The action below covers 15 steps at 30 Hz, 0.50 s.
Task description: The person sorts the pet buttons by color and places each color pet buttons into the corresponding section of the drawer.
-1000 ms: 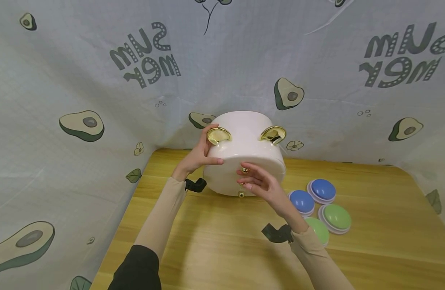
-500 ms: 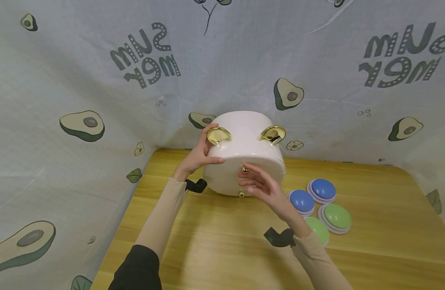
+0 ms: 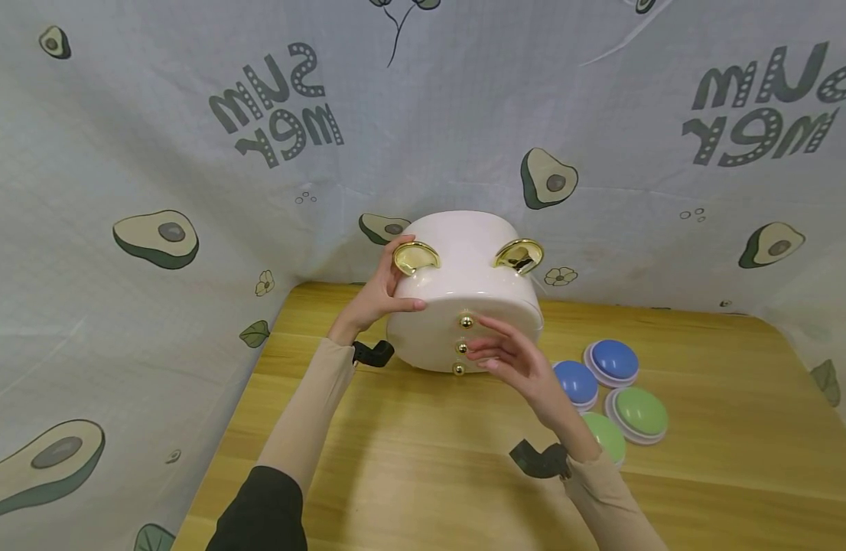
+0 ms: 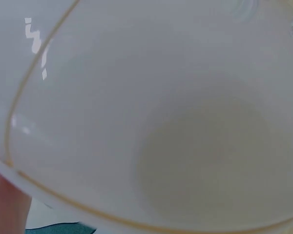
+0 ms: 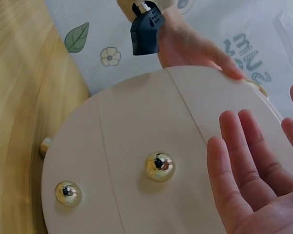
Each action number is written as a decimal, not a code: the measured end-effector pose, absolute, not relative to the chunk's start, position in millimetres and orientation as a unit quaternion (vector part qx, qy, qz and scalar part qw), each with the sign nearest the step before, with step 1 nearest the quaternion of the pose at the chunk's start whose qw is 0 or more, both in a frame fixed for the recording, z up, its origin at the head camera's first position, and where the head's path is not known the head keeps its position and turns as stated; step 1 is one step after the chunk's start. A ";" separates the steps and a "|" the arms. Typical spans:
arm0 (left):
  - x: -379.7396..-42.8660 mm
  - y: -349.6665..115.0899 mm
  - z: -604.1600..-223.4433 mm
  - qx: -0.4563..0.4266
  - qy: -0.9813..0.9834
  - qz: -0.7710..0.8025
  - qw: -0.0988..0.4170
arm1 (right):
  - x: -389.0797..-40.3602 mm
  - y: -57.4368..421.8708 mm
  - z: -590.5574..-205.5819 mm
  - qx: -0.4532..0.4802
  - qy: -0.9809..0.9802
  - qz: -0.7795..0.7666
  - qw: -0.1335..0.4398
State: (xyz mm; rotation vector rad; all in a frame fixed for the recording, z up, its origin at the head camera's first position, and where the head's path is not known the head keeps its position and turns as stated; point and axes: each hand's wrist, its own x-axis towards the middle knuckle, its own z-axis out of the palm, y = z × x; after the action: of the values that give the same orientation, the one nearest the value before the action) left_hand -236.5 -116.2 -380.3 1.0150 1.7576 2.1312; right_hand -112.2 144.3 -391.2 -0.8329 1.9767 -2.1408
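A glossy white rounded drawer box [image 3: 464,229] with two gold ear-shaped pieces stands at the back of the table. Its flat front carries three gold knobs [image 3: 466,321] in a column, with seams between the drawers in the right wrist view. My left hand [image 3: 375,298] holds the box's left side, thumb on the upper front edge and fingers behind the left gold ear [image 3: 416,259]. White box surface fills most of the left wrist view. Before the front, right of the knobs, my right hand [image 3: 522,367] has its fingers extended and holds nothing; in its wrist view they hide the top knob.
Right of my right hand sit two blue domes [image 3: 615,359] and two green domes [image 3: 641,411] on white bases, one green dome partly behind my forearm. A printed cloth [image 3: 450,138] hangs behind the wooden table [image 3: 409,459].
My right hand has drawn back to the right, away from the knobs, so all three now show. My left hand and the box have stayed still.
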 end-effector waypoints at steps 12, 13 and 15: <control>-236.3 -117.1 -380.7 0.341 0.594 0.722 0.099 | -114.3 141.9 -410.4 -0.303 0.636 -0.705 0.080; -236.4 -117.1 -380.7 0.341 0.594 0.722 0.099 | -114.8 141.7 -412.0 -0.305 0.635 -0.705 0.084; -236.4 -117.1 -380.5 0.343 0.593 0.722 0.098 | -115.7 141.4 -415.4 -0.305 0.636 -0.703 0.095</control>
State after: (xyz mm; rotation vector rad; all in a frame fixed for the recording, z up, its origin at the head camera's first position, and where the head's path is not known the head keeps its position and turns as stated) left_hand -236.4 -117.1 -380.5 1.0145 1.7553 2.1375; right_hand -115.7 141.4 -415.4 -0.9052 1.8849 -2.0832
